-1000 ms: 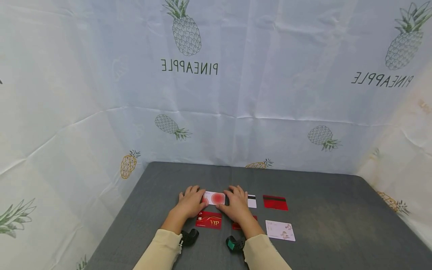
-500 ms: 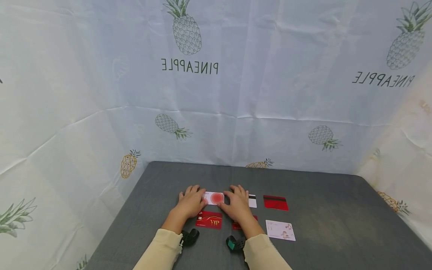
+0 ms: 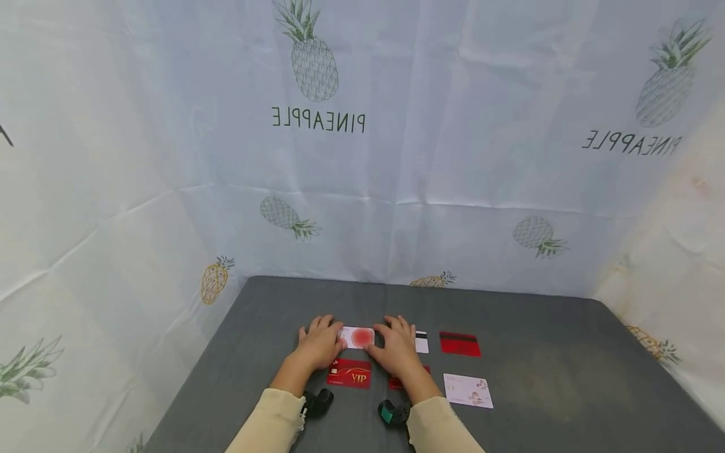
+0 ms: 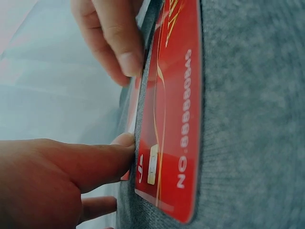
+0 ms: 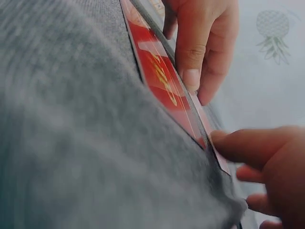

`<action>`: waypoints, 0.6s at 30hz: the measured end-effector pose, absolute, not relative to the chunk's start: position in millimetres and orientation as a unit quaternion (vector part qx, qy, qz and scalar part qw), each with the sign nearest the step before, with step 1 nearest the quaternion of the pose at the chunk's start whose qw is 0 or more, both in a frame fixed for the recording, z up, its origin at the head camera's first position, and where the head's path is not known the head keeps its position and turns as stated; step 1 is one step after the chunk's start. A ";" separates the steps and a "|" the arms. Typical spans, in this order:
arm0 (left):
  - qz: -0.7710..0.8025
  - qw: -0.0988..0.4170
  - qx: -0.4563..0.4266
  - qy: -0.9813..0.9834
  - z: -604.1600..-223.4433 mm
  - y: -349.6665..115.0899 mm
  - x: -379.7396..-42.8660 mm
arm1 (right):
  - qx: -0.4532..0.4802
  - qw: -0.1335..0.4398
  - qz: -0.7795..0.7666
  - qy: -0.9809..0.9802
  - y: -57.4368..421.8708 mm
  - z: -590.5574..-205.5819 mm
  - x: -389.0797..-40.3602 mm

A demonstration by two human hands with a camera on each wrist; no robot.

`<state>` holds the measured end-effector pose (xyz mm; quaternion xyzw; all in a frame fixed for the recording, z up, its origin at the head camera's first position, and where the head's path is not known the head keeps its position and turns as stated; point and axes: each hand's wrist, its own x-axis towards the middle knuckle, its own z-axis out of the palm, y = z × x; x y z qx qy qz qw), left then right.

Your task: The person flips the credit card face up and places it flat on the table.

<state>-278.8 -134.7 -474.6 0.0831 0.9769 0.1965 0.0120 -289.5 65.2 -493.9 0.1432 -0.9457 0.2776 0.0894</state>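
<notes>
Pink-and-white card with red rings [image 3: 358, 338]: flat on the grey desk [image 3: 532, 340], between the two hands. Directions by the head view, 12 o'clock at the far side.

Handling, by judgement: very light, thin stiff plastic, springy rather than fragile. Smooth face likely slick under dry skin; should slide readily on the desk, though hard to get a nail under while flat. Best hold: the two short ends, at 9 and 3 o'clock, or thumb and finger across the long edges. Pressing mid-face would probably just skid it.

Left hand [image 3: 319, 343] at the 9 o'clock end, right hand [image 3: 398, 345] at the 3 o'clock end. Fingers of both spread and relaxed, no curl round the card seen; left thumb touches the near edge. Contact beyond the far edge hidden in the wrist views, so force there cannot be told.

Neighbours: red VIP card [image 3: 348, 374] at 6 o'clock, apart from it by a narrow strip of desk. White striped card [image 3: 421, 342] at 3 o'clock, partly behind the right hand; red striped card [image 3: 460, 345] farther that way. Pale flowered card [image 3: 467, 391] toward 4.

Against the earlier frames: ringed card looks nudged slightly toward 9 o'clock; both hands in much the same pose. Head view tipped up a little; everything sits lower.
</notes>
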 end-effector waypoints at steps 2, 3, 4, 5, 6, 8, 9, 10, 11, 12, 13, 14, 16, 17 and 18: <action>0.197 0.010 0.081 0.977 -475.4 -134.1 -277.4 | 0.146 0.085 0.293 -0.941 68.2 -491.9 -288.8; 0.199 0.009 0.081 0.977 -475.7 -133.8 -277.0 | 0.149 0.083 0.301 -0.938 71.0 -490.4 -288.8; 0.200 0.008 0.081 0.976 -476.0 -133.7 -276.7 | 0.150 0.077 0.309 -0.936 74.7 -488.0 -288.5; 0.202 0.008 0.081 0.976 -476.3 -133.6 -276.5 | 0.152 0.072 0.316 -0.934 79.3 -485.9 -288.5; 0.204 0.008 0.082 0.975 -476.3 -133.6 -276.3 | 0.149 0.062 0.322 -0.933 84.9 -483.8 -288.4; 0.209 0.007 0.083 0.974 -476.8 -134.0 -276.8 | 0.138 0.047 0.333 -0.932 98.0 -479.2 -288.2; 0.212 0.007 0.083 0.974 -476.9 -134.4 -277.1 | 0.130 0.040 0.339 -0.931 105.4 -477.1 -288.0; 0.212 0.007 0.083 0.974 -477.2 -134.8 -277.7 | 0.121 0.033 0.340 -0.932 113.2 -475.4 -288.0; 0.214 0.005 0.084 0.973 -477.0 -135.3 -278.1 | 0.113 0.030 0.340 -0.933 121.3 -474.0 -288.3; 0.215 0.003 0.085 0.973 -477.2 -135.8 -278.5 | 0.104 0.027 0.339 -0.934 129.2 -472.6 -288.3; 0.215 0.001 0.086 0.973 -477.4 -136.2 -278.8 | 0.096 0.026 0.340 -0.935 137.1 -472.1 -288.4; 0.215 0.000 0.086 0.973 -477.6 -136.7 -278.9 | 0.090 0.025 0.336 -0.937 144.8 -472.3 -288.6; 0.213 -0.001 0.088 0.973 -478.1 -137.3 -279.2 | 0.084 0.023 0.326 -0.941 158.7 -474.8 -289.0; 0.212 -0.002 0.088 0.973 -478.4 -137.5 -279.0 | 0.084 0.022 0.322 -0.943 164.5 -476.6 -289.2; 0.212 0.000 0.087 0.973 -478.9 -137.6 -279.0 | 0.086 0.019 0.318 -0.944 169.3 -478.8 -289.6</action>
